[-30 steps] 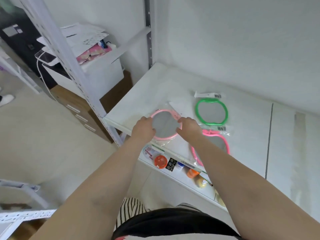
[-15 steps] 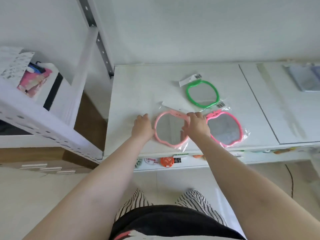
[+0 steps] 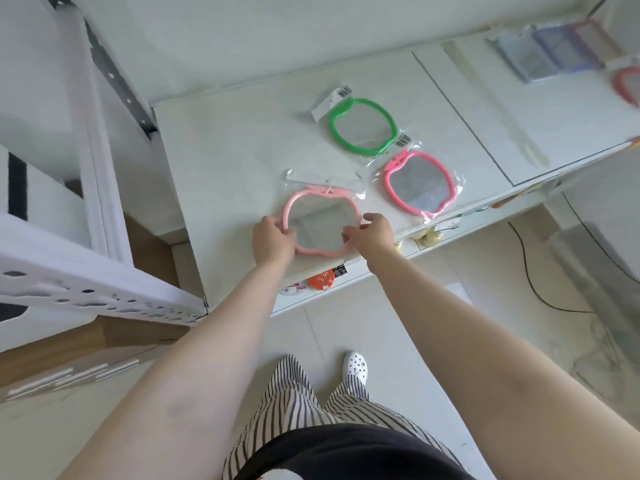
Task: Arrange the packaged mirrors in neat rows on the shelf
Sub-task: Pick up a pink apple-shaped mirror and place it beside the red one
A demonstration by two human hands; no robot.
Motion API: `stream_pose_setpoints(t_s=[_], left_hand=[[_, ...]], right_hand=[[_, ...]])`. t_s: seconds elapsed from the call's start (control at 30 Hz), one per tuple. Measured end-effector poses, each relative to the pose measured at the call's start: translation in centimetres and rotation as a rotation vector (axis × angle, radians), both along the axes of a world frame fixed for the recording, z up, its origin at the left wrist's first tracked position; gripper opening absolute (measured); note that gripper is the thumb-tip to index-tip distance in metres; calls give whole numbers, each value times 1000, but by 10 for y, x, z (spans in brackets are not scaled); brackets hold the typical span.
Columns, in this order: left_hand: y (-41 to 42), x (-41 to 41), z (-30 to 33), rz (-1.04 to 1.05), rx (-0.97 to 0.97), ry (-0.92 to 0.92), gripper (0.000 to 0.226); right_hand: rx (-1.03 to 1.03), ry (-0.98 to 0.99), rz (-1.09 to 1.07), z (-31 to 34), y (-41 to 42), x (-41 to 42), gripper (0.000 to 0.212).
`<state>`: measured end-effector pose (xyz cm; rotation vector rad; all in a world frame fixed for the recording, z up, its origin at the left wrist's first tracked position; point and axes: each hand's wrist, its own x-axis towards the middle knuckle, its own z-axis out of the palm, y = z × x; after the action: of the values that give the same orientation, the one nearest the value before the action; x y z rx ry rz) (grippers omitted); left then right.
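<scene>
Pale pink mirror [image 3: 320, 223] shifted slightly nearer shelf [image 3: 221, 161] front edge; gripped at both sides, left hand [image 3: 273, 237] and right hand [image 3: 370, 233] fingers curled around frame.

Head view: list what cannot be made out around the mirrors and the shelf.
- Light pink mirror: both side rims, covered by the left hand and right hand.
- Lower shelf items: mostly hidden under the shelf.
- Red-framed mirror: cut off by the right edge.
- Barcode labels: too small to read.
- Rectangular packages: blurred.
</scene>
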<state>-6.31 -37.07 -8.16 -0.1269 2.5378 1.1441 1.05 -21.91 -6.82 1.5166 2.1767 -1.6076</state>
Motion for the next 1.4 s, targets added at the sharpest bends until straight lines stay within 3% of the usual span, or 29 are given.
stream_pose_setpoints(t_s=[0.1, 0.43, 0.7, 0.9, 1.0, 1.1, 1.4], left_hand=[[-7, 4, 1, 69, 70, 7, 12], [33, 30, 31, -11, 404, -24, 15], [129, 128, 66, -73, 419, -197, 16], [215, 224, 81, -106, 419, -364, 3], [252, 267, 73, -160, 411, -362, 15], [281, 302, 81, -186, 401, -368, 8], [351, 335, 82, -263, 341, -419, 13]], right_hand=[[65, 46, 34, 0, -5, 10, 10], [178, 240, -58, 30, 30, 63, 12], [-71, 262, -219, 47, 100, 173, 30], [-60, 263, -359, 57, 174, 280, 30], [-20, 240, -405, 59, 205, 327, 21], [7, 239, -448, 61, 231, 364, 17], [-150, 351, -571, 65, 282, 412, 34]])
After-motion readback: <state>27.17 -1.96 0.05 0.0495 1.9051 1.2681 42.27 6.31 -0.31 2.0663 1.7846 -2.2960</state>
